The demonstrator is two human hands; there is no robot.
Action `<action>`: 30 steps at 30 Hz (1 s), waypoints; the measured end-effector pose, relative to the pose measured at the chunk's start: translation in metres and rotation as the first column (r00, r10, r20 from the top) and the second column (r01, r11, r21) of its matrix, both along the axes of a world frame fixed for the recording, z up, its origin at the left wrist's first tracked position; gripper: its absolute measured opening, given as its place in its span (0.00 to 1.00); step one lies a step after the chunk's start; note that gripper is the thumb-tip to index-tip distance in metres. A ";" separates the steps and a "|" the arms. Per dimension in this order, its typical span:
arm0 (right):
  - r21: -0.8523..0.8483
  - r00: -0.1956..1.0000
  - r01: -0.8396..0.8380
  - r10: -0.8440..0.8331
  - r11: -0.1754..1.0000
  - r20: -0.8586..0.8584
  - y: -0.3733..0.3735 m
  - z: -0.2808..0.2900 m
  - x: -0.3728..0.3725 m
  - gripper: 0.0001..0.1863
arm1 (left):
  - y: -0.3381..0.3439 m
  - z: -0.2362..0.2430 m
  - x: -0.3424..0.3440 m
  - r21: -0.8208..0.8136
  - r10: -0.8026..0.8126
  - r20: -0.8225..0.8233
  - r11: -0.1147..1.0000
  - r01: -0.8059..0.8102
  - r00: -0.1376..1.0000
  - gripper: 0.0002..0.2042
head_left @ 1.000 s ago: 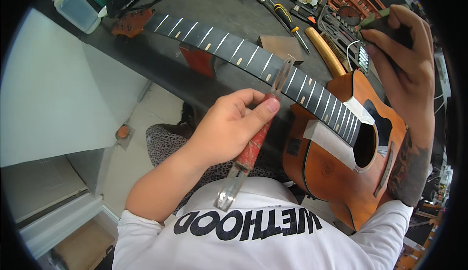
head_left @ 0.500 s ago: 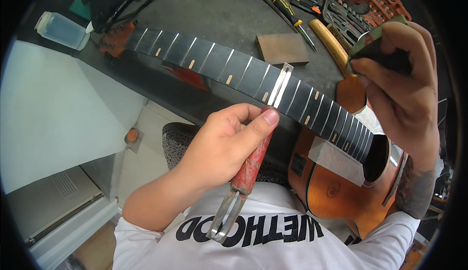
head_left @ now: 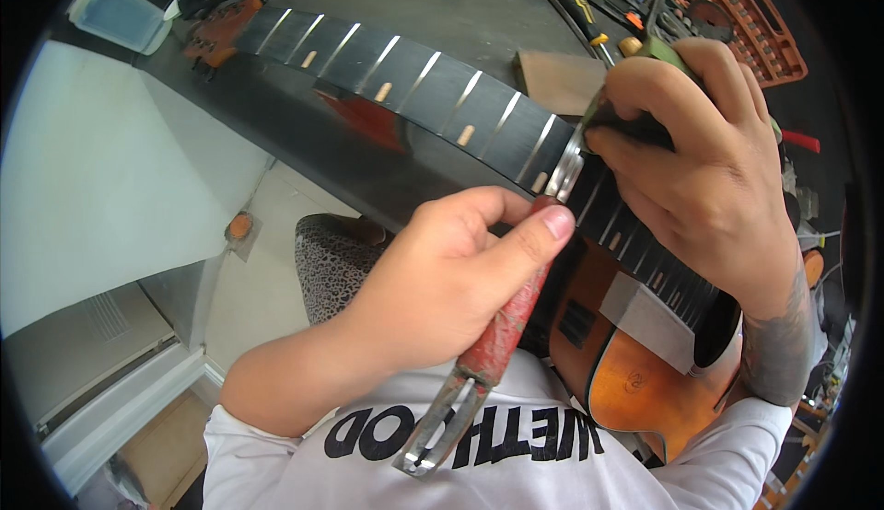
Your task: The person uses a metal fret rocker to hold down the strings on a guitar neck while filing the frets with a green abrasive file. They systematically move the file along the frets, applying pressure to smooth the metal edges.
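Observation:
A guitar lies across my lap and the bench, its dark fretboard (head_left: 433, 91) running from the headstock (head_left: 221, 33) at the far left to the orange body (head_left: 649, 390) at the right. My left hand (head_left: 460, 275) is closed round the red handle of a double-ended fret guard (head_left: 505, 337). The guard's slotted metal end lies over a fret; its other slotted end points toward my shirt. My right hand (head_left: 709, 165) grips a dark green block (head_left: 660, 52) at that slotted end. The fingers hide where the block meets the fret. Pale paper (head_left: 649, 321) covers the body beside the soundhole.
Behind the neck sits a brown-grey rectangular block (head_left: 560, 77), with a yellow-and-black screwdriver (head_left: 575, 5) beyond it. An orange tool case (head_left: 750, 13) stands open at the far right. A clear plastic container (head_left: 120, 17) is near the headstock; a white sheet (head_left: 120, 169) lies left.
My right hand has come down and left from above the body, bringing the green block to the slotted end. My left hand and the fret guard have shifted slightly right. The view has moved too.

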State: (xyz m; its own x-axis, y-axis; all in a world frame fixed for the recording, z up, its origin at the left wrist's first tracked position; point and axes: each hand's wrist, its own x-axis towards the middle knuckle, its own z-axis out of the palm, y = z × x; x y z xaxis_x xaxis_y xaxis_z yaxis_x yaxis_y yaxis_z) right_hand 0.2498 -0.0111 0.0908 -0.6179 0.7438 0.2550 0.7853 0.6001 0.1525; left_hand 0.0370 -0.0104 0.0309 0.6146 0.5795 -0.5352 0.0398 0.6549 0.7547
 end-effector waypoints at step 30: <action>-0.097 0.993 -0.115 0.114 0.989 -0.013 0.009 -0.002 -0.008 0.12 | -0.002 -0.003 0.001 0.040 0.020 -0.036 0.999 -0.019 0.999 0.17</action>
State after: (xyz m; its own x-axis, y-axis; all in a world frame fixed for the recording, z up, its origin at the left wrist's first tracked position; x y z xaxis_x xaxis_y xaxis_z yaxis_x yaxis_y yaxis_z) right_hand 0.2420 -0.0021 0.0884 -0.6984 0.6900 0.1899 0.7117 0.6975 0.0830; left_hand 0.0379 -0.0129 0.0283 0.5836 0.6123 -0.5333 0.0549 0.6255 0.7783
